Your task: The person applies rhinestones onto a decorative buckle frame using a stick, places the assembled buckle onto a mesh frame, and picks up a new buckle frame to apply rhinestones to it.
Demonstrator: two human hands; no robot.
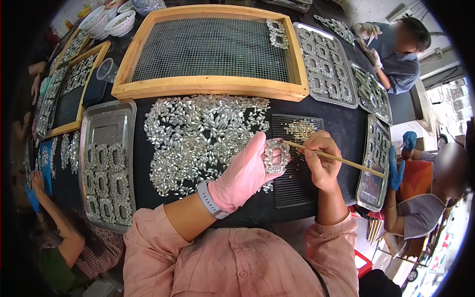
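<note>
- Stone-set piece (pixel 269 157) is held up in front of the body, above the left edge of a ribbed black mat (pixel 297 190); it is grasped between thumb and fingers of the pink-gloved left hand (pixel 242 175).
- Probably gripped by the edge so that its face is turned up and left open to the other hand.
- Thin wooden stick (pixel 346 161) is pinched near its lower end in the bare right hand (pixel 321 161), pencil fashion, presumably for fine control. Its tip is brought to the piece's upper right edge; whether contact is made cannot be told.
- Small gold-toned stones (pixel 299 129) are heaped on the mat just beyond the piece. The ridges seem meant to stop them rolling; a short reach is likely the reason for the spot.
- Larger silvery stones (pixel 198 133) are spread on the dark tabletop left of the mat, apparently loose for easy picking.
- Similar pieces are laid in rows in a metal tray (pixel 106 126) at far left, perhaps so that they do not rub together.
- Mesh screen (pixel 208 86) in a wooden frame is set beyond the stones; one double-looped piece (pixel 277 33) is rested at its right end.
- Look of held piece: rounded rectangular outline, open middle with pink showing through, rim crowded with bright, glassy, silvery facets. Individual settings are too small to be judged.
</note>
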